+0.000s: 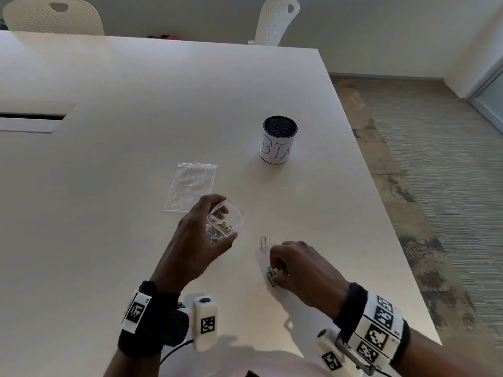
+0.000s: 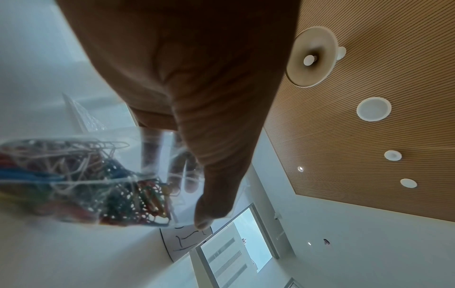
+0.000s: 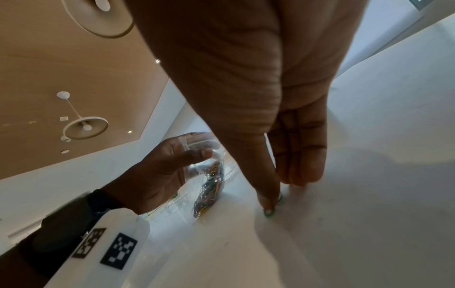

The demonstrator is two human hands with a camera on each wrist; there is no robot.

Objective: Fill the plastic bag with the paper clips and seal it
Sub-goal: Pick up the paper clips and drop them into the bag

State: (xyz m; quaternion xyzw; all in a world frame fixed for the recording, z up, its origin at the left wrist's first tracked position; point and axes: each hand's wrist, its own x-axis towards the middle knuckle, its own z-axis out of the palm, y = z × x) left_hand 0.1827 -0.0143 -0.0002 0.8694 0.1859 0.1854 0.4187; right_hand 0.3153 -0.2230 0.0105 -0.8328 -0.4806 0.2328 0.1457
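My left hand (image 1: 196, 240) grips a clear plastic bag (image 1: 226, 219) with its mouth held open, just above the table. Several coloured paper clips (image 2: 81, 181) lie bunched in the bag (image 3: 209, 185). My right hand (image 1: 296, 268) is low on the table, thumb (image 3: 268, 198) and fingers pinching a green paper clip (image 1: 270, 276) that lies flat there. A silver paper clip (image 1: 263, 242) lies loose on the table between the two hands.
A second, flat clear bag (image 1: 192, 186) lies beyond my left hand. A black mesh cup (image 1: 279, 140) with a white label marked BIN stands further back right. The white table's right edge (image 1: 381, 202) runs close to my right hand.
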